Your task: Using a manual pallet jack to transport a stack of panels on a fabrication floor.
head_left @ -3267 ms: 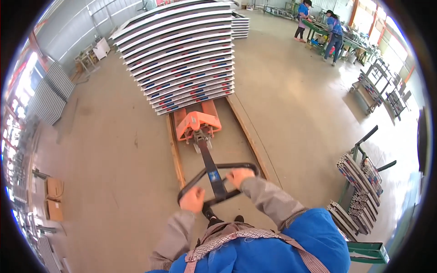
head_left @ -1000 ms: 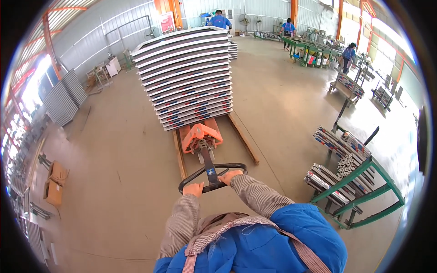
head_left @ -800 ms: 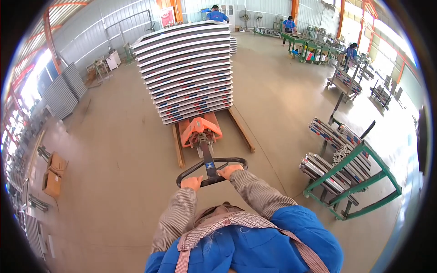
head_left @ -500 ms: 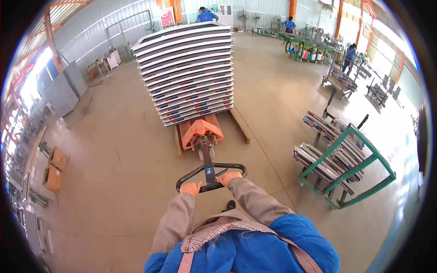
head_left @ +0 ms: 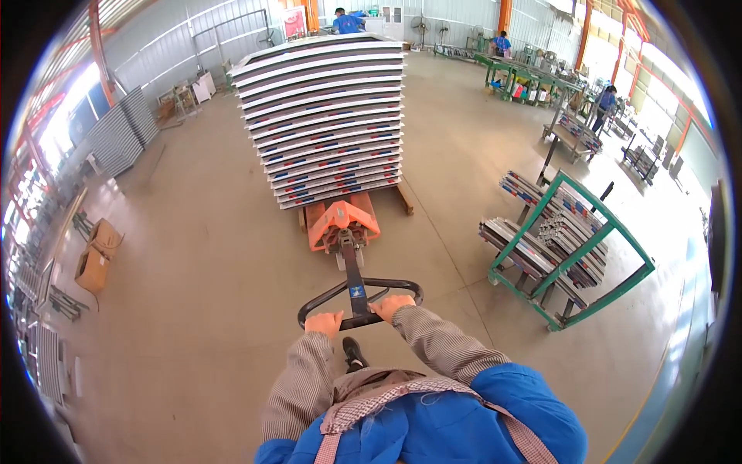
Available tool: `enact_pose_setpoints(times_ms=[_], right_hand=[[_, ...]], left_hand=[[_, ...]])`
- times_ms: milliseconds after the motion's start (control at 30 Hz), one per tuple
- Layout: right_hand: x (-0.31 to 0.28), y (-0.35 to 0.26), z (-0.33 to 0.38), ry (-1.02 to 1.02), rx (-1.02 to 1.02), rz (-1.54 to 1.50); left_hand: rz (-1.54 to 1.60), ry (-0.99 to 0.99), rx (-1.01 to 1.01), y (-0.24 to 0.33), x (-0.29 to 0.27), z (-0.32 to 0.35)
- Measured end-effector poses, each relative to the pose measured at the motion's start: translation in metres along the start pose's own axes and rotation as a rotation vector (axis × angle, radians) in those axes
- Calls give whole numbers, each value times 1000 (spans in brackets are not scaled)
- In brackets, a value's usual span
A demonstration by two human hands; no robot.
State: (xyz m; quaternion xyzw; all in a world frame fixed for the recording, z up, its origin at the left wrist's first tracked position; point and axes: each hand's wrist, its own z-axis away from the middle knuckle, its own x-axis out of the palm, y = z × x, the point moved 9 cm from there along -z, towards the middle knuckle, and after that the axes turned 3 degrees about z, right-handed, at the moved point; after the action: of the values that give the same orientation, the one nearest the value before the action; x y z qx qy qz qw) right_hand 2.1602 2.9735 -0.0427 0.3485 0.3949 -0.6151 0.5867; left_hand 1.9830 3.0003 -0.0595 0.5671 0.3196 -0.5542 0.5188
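Note:
Both my hands grip the black loop handle [head_left: 311, 300] of a pallet jack. My left hand [head_left: 324, 323] is closed round the left part of its near bar. Just right of the central shaft, my right hand [head_left: 393, 307] is wrapped round the same bar. The jack's orange body [head_left: 344, 220] stands straight ahead, its forks hidden under the load. On it rests a tall stack of flat white-edged frames [head_left: 328, 124], with red and blue marks on the lower layers. A strip of wooden pallet [head_left: 406, 199] shows at the stack's lower right.
At right stands a green wheeled rack [head_left: 591, 259] holding bundled metal profiles [head_left: 572, 236]. Cardboard boxes [head_left: 94, 267] sit at left, with grey panels [head_left: 116, 143] farther back. Green workbenches [head_left: 525, 76] and co-workers [head_left: 348, 23] are at the back. My shoe [head_left: 353, 352] is below the handle.
The green rack has shifted left and farther off in view, and my shoe shows more fully below the handle. My hands keep their grip; the load stays ahead of me.

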Motion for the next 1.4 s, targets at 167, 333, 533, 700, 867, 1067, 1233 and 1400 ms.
enact_pose_setpoints(times_ms=[167,333,533,700,867,1067,1233,1400], right_hand=[[48,-5,83,39,-85,3],[91,-10,168,23,-80,2],[147,-22,270,53,-64,15],[209,-34,342,29,-26,50],[253,-47,422,119,-84,4],[307,-52,516,7,-106,-83],[335,-31,586,122,-95,-110],[385,-6,652,40,-93,-105]], left_hand=[[-28,-99,-26,26,28,91],[36,-60,-44,43,44,185],[37,-27,-20,62,63,298],[21,-38,-15,69,91,394],[0,-65,-37,78,117,478],[-29,-47,-29,97,149,577],[-63,1,-44,127,179,647],[-41,0,-50,166,224,711]])
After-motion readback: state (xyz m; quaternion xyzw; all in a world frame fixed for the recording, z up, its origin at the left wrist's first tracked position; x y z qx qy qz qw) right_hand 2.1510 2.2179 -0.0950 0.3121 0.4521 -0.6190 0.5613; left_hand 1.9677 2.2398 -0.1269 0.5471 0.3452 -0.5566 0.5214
